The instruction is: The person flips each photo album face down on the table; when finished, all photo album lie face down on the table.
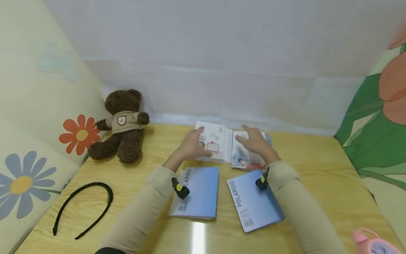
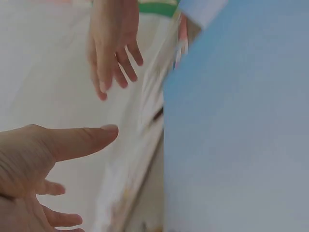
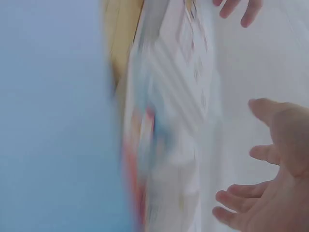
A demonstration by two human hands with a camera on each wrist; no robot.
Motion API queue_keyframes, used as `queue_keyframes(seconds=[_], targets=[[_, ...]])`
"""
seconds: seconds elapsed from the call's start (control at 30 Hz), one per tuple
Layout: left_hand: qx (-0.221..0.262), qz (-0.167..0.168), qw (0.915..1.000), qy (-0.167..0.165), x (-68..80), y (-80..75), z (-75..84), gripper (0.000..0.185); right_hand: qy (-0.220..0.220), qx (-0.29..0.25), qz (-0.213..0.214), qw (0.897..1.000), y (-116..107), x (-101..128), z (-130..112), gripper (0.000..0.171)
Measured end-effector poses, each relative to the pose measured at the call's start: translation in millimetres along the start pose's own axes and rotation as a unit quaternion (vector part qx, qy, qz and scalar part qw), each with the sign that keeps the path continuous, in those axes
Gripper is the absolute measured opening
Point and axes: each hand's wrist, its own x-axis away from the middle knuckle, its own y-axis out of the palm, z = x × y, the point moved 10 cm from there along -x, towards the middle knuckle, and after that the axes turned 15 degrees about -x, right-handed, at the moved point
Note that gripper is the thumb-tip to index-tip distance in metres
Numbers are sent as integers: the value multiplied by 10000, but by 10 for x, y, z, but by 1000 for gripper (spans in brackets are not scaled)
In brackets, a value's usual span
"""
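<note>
An open white booklet [image 1: 219, 143] with small printed pictures lies at the far middle of the wooden table [image 1: 317, 176]. My left hand [image 1: 193, 144] is over its left page, fingers straight and spread. My right hand [image 1: 253, 141] is over the right page, also flat and holding nothing. Whether the palms touch the paper is unclear. In the left wrist view my left hand [image 2: 48, 159] shows an extended thumb, with the right hand [image 2: 113, 43] beyond it. The right wrist view is blurred; my right hand [image 3: 270, 183] is spread beside the pages [image 3: 169, 121].
Two blue Polaroid booklets [image 1: 198, 192] [image 1: 253, 201] lie closed under my forearms. A brown teddy bear [image 1: 123, 125] sits at the back left, a black headband [image 1: 84, 208] lies front left, and a pink clock [image 1: 374, 243] is at the front right corner. Patterned cushions flank the table.
</note>
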Motion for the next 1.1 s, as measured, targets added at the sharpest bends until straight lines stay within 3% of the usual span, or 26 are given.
queue_keyframes(seconds=[0.1, 0.23, 0.37, 0.63, 0.87, 1.1], targets=[[461, -106, 9984, -319, 28, 47, -338, 119, 0, -215, -299, 9993, 252, -160, -199, 76], [897, -339, 9948, -353, -20, 241, -505, 129, 136, -288, -365, 9988, 441, -346, -269, 81], [1016, -272, 9942, -207, -91, 366, -538, 119, 480, -150, -481, 9976, 624, -431, -192, 83], [1164, 29, 9931, -141, -23, 340, -595, 100, 1031, -486, -637, 9914, 928, -415, -130, 87], [1591, -38, 9871, -198, 56, 379, -578, 100, 908, -558, -493, 9931, 1005, -377, -148, 90], [1920, -112, 9813, -20, 192, 199, -519, 100, 622, -962, -522, 9920, 1057, -349, -293, 91]])
